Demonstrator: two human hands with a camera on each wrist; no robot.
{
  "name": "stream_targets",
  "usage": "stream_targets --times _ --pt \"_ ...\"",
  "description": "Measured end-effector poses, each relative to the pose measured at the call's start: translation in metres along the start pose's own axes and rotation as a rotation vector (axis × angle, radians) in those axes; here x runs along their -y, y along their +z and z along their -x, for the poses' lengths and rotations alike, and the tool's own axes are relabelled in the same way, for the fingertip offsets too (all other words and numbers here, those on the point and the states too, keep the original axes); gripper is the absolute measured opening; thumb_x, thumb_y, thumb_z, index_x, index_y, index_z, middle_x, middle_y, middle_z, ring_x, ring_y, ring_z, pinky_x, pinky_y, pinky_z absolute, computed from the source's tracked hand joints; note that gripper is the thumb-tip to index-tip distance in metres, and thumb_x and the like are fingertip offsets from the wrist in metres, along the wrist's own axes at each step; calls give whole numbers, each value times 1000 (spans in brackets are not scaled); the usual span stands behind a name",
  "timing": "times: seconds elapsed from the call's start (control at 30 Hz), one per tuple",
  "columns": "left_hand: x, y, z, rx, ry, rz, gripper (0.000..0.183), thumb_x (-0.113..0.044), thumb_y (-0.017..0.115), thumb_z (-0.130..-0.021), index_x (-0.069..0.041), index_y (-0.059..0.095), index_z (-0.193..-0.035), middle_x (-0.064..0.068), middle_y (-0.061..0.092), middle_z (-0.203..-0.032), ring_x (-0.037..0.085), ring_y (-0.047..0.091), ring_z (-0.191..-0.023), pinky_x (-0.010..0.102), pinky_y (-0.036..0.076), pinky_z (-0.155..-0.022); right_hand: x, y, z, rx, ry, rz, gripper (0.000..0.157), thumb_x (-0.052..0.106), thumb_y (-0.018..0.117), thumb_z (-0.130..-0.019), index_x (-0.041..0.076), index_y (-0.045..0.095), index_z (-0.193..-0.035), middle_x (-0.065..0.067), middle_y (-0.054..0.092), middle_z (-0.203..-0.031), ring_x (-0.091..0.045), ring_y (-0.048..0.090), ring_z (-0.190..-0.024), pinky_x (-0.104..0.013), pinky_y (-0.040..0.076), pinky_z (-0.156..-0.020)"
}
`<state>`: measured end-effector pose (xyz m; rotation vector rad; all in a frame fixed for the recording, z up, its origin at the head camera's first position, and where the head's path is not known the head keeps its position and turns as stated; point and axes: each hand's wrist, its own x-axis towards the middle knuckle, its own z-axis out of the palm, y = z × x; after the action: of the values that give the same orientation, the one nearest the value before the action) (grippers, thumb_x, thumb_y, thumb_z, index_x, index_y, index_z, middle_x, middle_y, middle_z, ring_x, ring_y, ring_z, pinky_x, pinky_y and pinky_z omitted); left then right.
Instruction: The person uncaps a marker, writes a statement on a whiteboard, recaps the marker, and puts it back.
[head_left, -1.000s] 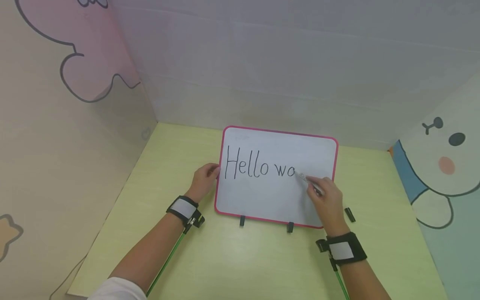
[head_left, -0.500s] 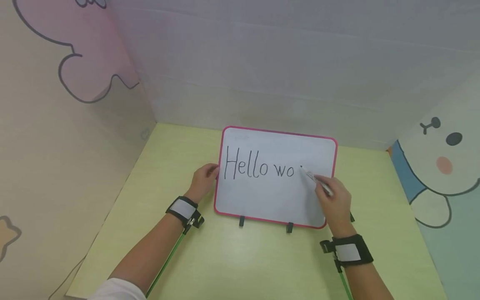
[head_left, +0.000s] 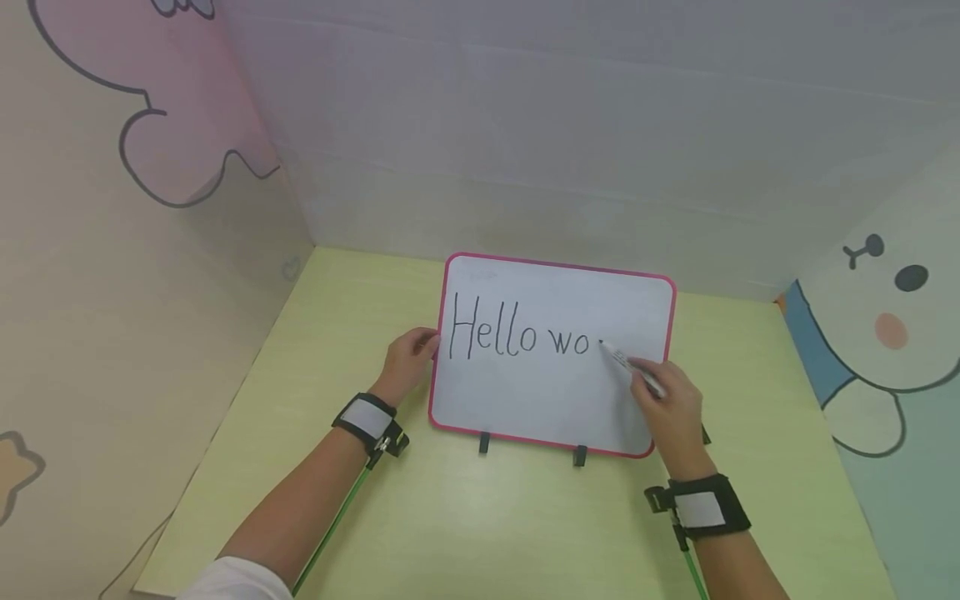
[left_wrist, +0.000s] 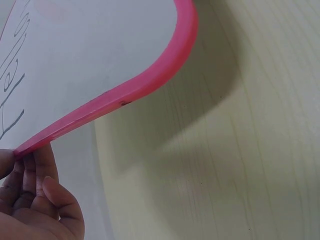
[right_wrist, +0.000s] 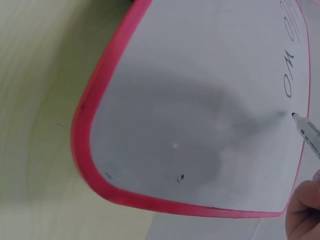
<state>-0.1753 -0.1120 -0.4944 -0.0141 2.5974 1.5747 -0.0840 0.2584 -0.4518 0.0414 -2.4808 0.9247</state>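
A whiteboard (head_left: 525, 392) with a pink frame stands tilted back on the table, bearing the handwritten black letters "Hello wo" (head_left: 517, 333). My left hand (head_left: 407, 360) pinches its left edge; in the left wrist view the thumb lies on the front and fingers (left_wrist: 30, 175) go behind the frame. My right hand (head_left: 669, 402) grips a white marker (head_left: 624, 360), its dark tip just right of the "o". The right wrist view shows the marker (right_wrist: 307, 131) with its tip close to the board and a shadow beneath it.
Two black feet (head_left: 580, 456) stick out under the board's lower edge. A black cap (head_left: 706, 434) lies on the pale yellow table (head_left: 487, 525), mostly hidden behind my right hand. A grey wall (head_left: 562, 167) rises behind, with painted walls on both sides.
The marker tip has left the finished "o" and moved slightly right, then a little down. My right hand shifted right with it, covering most of the cap. The left hand stayed put.
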Motion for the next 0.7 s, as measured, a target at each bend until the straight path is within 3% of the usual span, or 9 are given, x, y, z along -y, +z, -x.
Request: stream_targets --times 0.7 --pt "0 1 0 2 2 -7 34 -25 53 -97 -3 58 -121 14 62 -117 26 58 -103 40 50 -91 2 5 -4 55 18 61 22 9 61 -88 9 69 -108 -5 56 -79 -13 44 -71 -14 36 -55"
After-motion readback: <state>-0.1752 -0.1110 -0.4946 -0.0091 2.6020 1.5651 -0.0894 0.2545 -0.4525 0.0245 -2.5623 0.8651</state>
